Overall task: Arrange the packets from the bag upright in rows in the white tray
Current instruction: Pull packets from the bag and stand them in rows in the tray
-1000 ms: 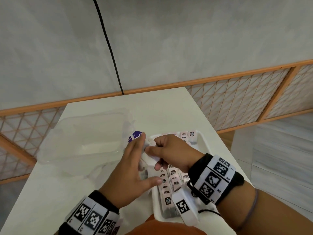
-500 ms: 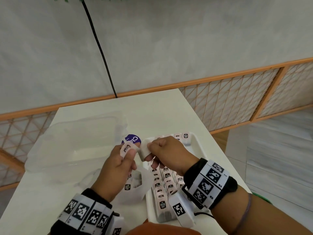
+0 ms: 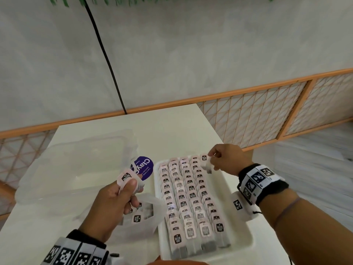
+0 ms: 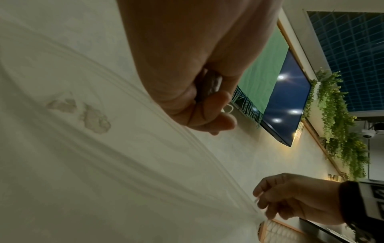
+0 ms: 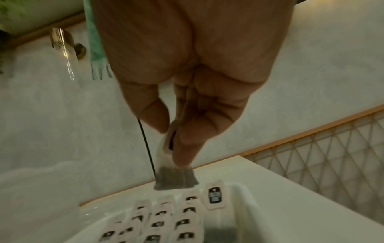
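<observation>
Your left hand (image 3: 114, 203) pinches a packet (image 3: 126, 177) above the bag (image 3: 147, 213) on the surface (image 3: 172, 131). Right of it, the white tray (image 3: 236, 196) holds upright rows; your right hand (image 3: 227, 159) pinches another packet (image 3: 208, 166) over its far right corner.

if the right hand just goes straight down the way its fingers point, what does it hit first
Probably the far end of the rightmost packet row in the tray. The right hand pinches a packet hanging just above it, so that packet would touch first. Depth is unclear.
</observation>
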A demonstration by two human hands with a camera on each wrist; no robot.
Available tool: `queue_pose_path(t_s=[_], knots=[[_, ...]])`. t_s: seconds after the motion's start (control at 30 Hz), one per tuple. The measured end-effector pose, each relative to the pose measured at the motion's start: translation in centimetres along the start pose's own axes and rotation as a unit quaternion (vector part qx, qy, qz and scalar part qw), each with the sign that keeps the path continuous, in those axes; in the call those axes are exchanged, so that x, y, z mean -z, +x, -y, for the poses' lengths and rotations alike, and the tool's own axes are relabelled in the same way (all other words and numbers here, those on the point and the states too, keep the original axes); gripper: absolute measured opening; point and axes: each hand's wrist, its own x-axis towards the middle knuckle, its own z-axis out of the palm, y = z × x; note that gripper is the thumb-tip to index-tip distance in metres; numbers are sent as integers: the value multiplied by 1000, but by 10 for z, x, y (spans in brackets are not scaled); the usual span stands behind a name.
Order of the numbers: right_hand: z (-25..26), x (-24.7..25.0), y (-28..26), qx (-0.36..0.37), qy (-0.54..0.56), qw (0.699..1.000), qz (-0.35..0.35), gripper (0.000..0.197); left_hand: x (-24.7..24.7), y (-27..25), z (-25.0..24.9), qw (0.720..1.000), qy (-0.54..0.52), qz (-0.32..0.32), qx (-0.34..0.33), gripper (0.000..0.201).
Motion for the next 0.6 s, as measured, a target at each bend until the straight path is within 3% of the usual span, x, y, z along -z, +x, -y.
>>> queue_pose_path(t_s=[0.2,0.3,0.4,0.5,0.6], knots=[[-15,5,22,34,-190,980,49,13,-2,-4,0,1000,20,-5,-1,31],[-21,4,34,31,-217,973,66,9,-1,-4,2,1000,21,-7,8,32],[-23,2,41,32,-206,974,89,14,1,-3,3,1000,8,-4,10,25],[-19,-1,50,38,-256,955,145,28,2,-5,2,1000,15,4,-1,36],[-18,-9,61,58,-307,934,176,38,2,-7,-1,1000,22,0,2,22]])
